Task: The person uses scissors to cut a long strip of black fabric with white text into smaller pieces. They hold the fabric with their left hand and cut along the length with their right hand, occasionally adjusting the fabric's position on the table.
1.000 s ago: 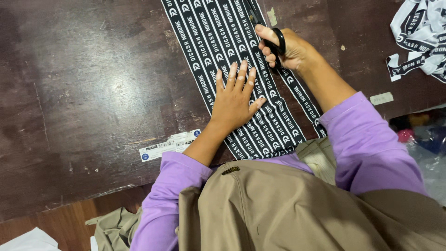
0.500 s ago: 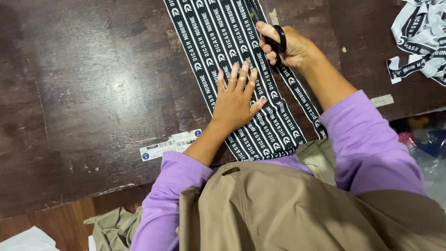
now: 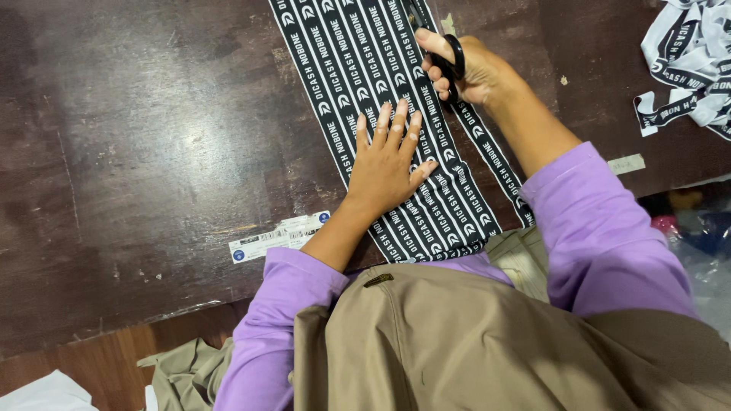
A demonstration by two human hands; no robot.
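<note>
Printed fabric strip (image 3: 365,68) looks soft and floppy; keep your left hand (image 3: 384,164), fingers spread, pressing it flat on the desk (image 3: 152,137). Your right hand (image 3: 468,68) squeezes black scissors (image 3: 455,57).

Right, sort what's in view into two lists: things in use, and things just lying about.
In use:
left hand, flat on the black printed fabric strip
right hand, gripping the black scissors at that strip's edge

Lying about:
white label sticker
pile of cut strips
small tape piece
dark wooden table
</note>
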